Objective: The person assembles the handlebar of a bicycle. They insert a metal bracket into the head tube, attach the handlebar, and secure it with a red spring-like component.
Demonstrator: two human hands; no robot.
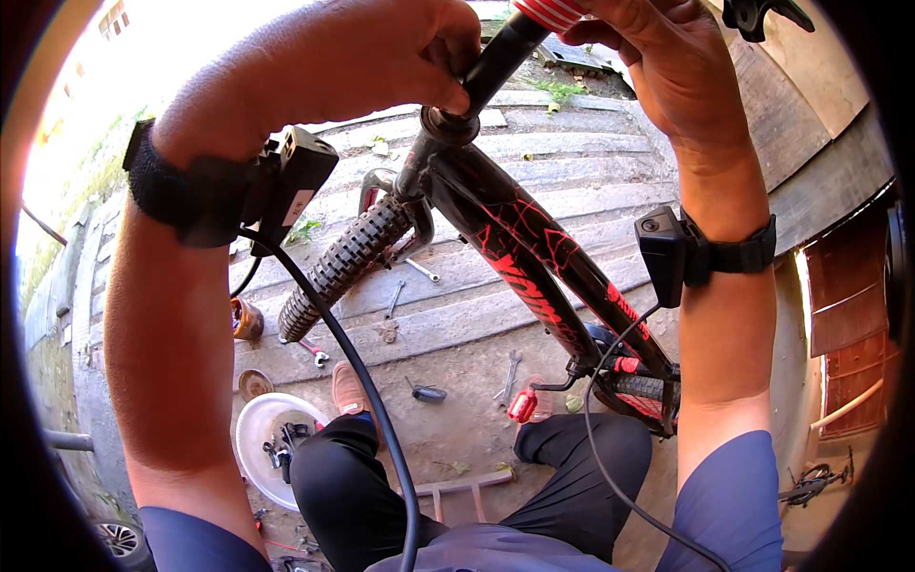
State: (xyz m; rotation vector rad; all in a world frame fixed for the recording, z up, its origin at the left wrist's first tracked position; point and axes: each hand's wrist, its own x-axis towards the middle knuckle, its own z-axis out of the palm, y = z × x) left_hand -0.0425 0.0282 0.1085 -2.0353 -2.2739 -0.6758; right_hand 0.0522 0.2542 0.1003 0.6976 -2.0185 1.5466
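Observation:
A black bicycle frame (pixel 519 248) with red markings stands in front of me, its knobbly front tyre (pixel 348 262) turned to the left. From its head tube a black steerer tube or stem (pixel 505 59) rises at a slant, with a dark headset ring (pixel 450 126) at the base. My left hand (pixel 419 52) is closed with its thumb pressed to the black tube just above that ring. Around the red-and-white striped piece (pixel 551 11) at the tube's top, my right hand (pixel 672 71) curls its fingers. The upper picture edge cuts off parts of both hands.
A black lever (pixel 762 14) shows at the top right. On the ground lie spanners (pixel 396 297), a black tool (pixel 427 392) and a white basin (pixel 250 443) holding dark parts. Nearby are a rusty tin (pixel 247 319) and a red pedal (pixel 522 405). Cables hang from my wrist straps.

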